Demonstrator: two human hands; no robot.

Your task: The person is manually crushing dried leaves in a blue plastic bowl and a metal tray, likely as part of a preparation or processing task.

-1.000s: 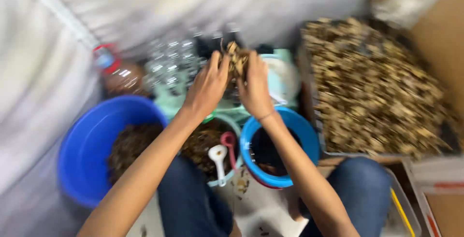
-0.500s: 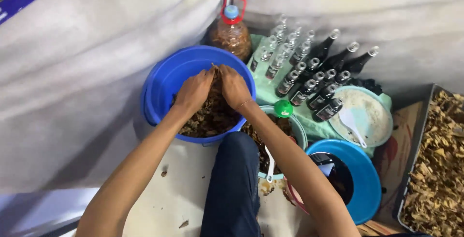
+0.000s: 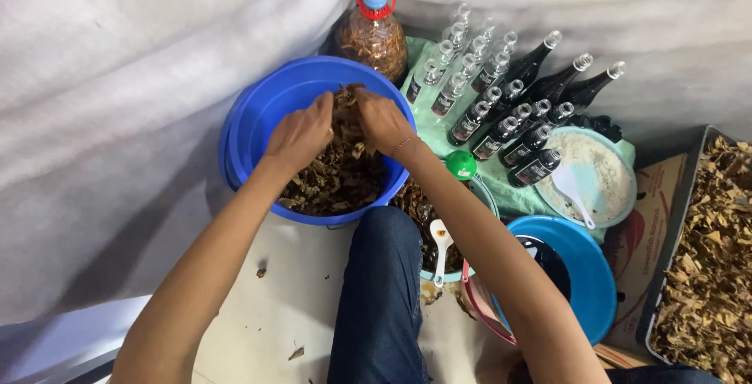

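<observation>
Both my hands are over a big blue basin (image 3: 258,118) that holds brown dried leaves (image 3: 333,180). My left hand (image 3: 300,135) and my right hand (image 3: 381,122) pinch a clump of the dried leaves between them, just above the heap. My knee in dark jeans (image 3: 381,290) sits right below the basin.
A plastic jug with a red handle (image 3: 374,36) stands behind the basin. Several dark glass bottles (image 3: 501,106) lie on a green cloth to the right, beside a plate of white powder (image 3: 599,176), a smaller blue basin (image 3: 591,274) and a tray of dried leaves (image 3: 705,259).
My hands carried a clump of leaves from the right side over to the big blue basin on the left; the view swung left and down with them.
</observation>
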